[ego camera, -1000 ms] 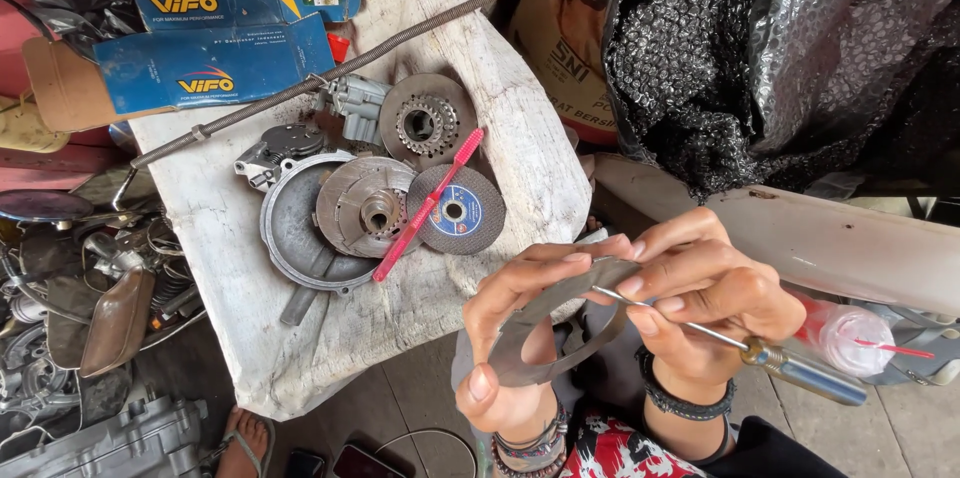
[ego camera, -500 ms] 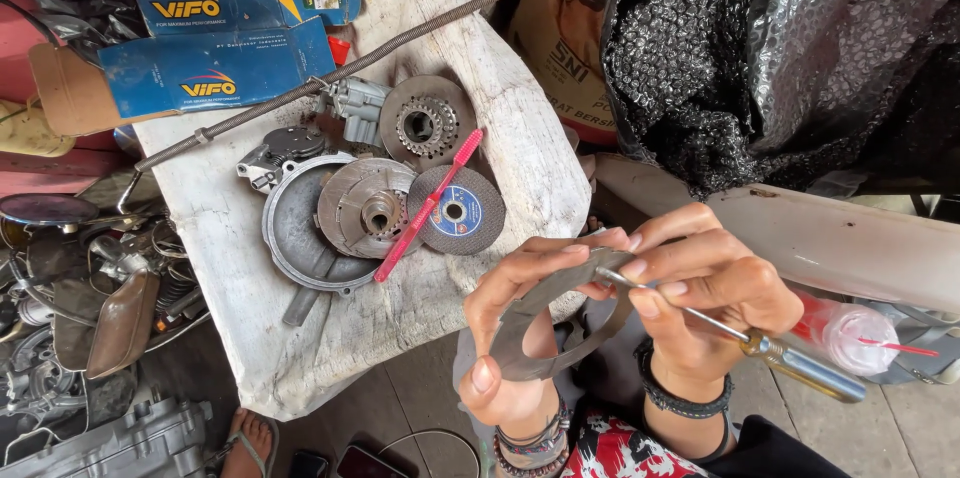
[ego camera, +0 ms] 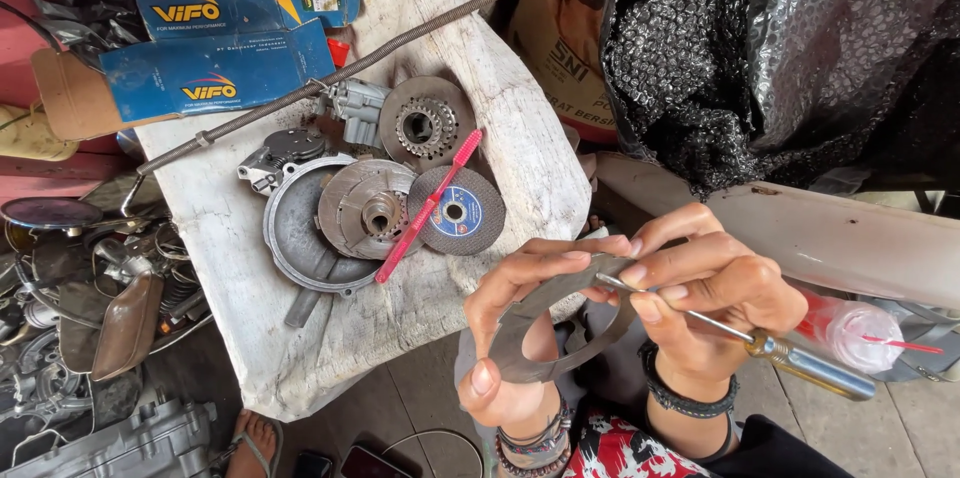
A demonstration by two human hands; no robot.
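One big sheet of black bubble wrap (ego camera: 780, 58), bunched up to the right of the slab (ego camera: 520, 118). Next in size, that slab itself: pale, worn, chipped along the edges, loaded with metal parts. Blue cardboard box (ego camera: 220, 28) lying open across the slab's far left corner. Long white panel (ego camera: 850, 238) off the slab's right side, below the bubble wrap. Heap of dark scrap parts (ego camera: 90, 298) left of the slab, down low. Thin rod (ego camera: 330, 73) laid slantwise across the slab's far half, touching the box.

On the slab's middle, a grey round cover (ego camera: 290, 228), with a ribbed disc (ego camera: 365, 208) resting partly on it. Toothed round plate (ego camera: 425, 123) just beyond. Flat grinding disc (ego camera: 462, 213) with a blue label at the slab's right side. Red toothbrush (ego camera: 430, 203) lying slantwise over the ribbed disc and the grinding disc.

In front of the slab's near right corner, held up in the air, both hands. Left hand (ego camera: 500, 338) pinching a flat grey metal ring (ego camera: 565, 288), thumb at the lower arc, fingers along the upper arc, beaded bracelets at the wrist. Right hand (ego camera: 715, 283) closed around the shaft of a screwdriver (ego camera: 810, 366), fingertips close to the tip, tip pressed against the ring's upper arc, handle sticking out to the right. Black band on that wrist.
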